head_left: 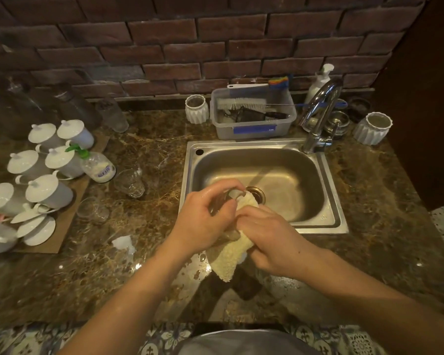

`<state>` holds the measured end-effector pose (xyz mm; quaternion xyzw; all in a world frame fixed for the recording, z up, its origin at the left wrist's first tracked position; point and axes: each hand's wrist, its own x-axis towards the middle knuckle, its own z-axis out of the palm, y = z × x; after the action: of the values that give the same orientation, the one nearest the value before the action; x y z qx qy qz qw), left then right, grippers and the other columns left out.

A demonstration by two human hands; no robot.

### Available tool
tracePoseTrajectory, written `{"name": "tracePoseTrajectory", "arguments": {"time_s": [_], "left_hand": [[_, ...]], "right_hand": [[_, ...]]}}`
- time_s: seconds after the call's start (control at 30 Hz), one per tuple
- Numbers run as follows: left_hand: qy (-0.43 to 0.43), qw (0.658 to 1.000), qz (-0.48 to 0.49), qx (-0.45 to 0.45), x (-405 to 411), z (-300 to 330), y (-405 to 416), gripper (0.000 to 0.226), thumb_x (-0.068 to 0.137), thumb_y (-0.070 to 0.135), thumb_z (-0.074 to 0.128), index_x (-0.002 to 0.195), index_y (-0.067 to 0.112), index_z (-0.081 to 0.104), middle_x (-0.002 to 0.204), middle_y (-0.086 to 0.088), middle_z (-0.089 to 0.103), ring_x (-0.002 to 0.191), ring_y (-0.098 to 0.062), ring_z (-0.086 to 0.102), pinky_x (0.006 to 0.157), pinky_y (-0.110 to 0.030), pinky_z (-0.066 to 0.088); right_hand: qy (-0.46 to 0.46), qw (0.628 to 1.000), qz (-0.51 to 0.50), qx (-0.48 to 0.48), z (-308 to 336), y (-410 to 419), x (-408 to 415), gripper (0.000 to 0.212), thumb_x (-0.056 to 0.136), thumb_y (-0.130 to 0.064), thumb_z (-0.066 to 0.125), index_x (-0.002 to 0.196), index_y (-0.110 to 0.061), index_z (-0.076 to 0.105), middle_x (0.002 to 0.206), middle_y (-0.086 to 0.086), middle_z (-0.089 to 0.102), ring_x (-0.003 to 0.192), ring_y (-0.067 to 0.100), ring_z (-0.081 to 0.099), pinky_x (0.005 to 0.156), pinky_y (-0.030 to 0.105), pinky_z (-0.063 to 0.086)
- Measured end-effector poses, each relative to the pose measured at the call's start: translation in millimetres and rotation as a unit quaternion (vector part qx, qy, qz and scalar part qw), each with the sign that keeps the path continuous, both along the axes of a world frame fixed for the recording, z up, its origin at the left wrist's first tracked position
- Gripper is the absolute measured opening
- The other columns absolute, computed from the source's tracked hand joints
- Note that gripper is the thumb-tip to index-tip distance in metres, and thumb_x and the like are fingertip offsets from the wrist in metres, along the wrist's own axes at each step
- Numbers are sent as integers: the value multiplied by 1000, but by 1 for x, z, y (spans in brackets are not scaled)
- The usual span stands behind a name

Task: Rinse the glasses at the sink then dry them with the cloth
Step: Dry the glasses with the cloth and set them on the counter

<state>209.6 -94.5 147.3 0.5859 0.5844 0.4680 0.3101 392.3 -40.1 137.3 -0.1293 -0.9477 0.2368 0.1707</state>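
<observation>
Over the sink's (328, 221) front left corner, my left hand (203, 221) grips a clear glass (224, 201), mostly hidden by the fingers. A cream cloth (228, 257) is pressed against the glass and partly stuffed into its mouth, with my right hand (272, 239) shut on it. The cloth's lower end hangs over the counter edge. Two more clear glasses stand on the counter to the left, one (130, 181) near a spray bottle and one (92, 210) closer to me. The tap (318, 116) is not running.
White lidded cups (46, 190) crowd a board at the left. A plastic tub with brushes (254, 116) sits behind the sink, with white ribbed pots (196, 108) and a soap pump (321, 78) nearby. The counter by the sink is wet. A brick wall rises behind.
</observation>
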Motion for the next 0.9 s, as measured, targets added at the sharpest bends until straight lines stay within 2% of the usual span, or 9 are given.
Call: {"name": "tracePoseTrajectory", "arguments": {"time_s": [0.1,0.2,0.27,0.33,0.37,0.5,0.63,0.77,0.9], "left_hand": [[-33,996,-56,-69,-4,2,2,33,87,39,49,111,38,72,85,11,74,64,-11,58,66,-22,47],[-33,992,-47,-110,-6,6,5,34,89,48,46,111,44,71,96,14,76,79,-10,67,75,-26,54],[57,994,22,-87,4,4,1,42,90,60,48,122,41,67,106,16,73,91,-3,67,81,-28,56],[153,983,77,-68,22,1,-6,63,91,67,50,143,33,54,128,17,64,110,2,60,94,-23,51],[150,982,100,-57,30,-1,-9,65,94,64,48,148,28,50,134,14,61,117,-1,58,99,-25,50],[56,987,152,-11,30,-5,-5,46,97,40,37,133,22,61,113,5,69,103,-15,66,86,-45,54],[-3,997,63,-37,16,-10,-3,38,94,32,37,119,31,65,102,9,67,98,-19,64,87,-50,52],[-32,996,-24,-82,9,-9,-4,42,92,35,38,116,25,71,105,14,72,105,-15,66,91,-38,52],[-44,980,-100,-166,6,-1,6,37,84,45,43,110,38,70,110,3,74,108,-12,66,95,-34,52]], "right_hand": [[-10,995,70,67,1,11,5,44,73,-7,75,105,-25,50,108,-7,65,114,14,52,94,33,42],[-31,994,79,74,2,20,6,28,85,-11,69,106,-23,55,108,-5,68,113,13,54,93,22,30],[-46,998,27,40,1,22,5,23,82,-9,64,103,-17,61,108,2,69,107,18,60,93,26,44],[-56,997,-53,4,1,16,2,27,76,-11,56,100,-9,67,101,8,68,93,25,65,80,36,57],[-44,996,-77,-11,0,12,-1,32,73,-14,49,100,-7,66,97,8,66,86,26,64,71,38,58],[1,994,-103,-39,-2,-5,-10,30,68,-7,55,98,-14,54,87,2,57,77,19,52,64,32,44],[-72,997,-30,20,-3,-1,-1,27,73,-3,60,97,-14,57,94,0,60,92,21,55,74,41,50],[-109,990,60,69,-2,9,10,29,77,-5,62,104,-15,61,99,0,64,100,20,57,76,43,53],[-94,970,155,165,2,29,17,28,91,-3,60,114,-17,64,117,0,68,113,19,60,79,39,54]]}}
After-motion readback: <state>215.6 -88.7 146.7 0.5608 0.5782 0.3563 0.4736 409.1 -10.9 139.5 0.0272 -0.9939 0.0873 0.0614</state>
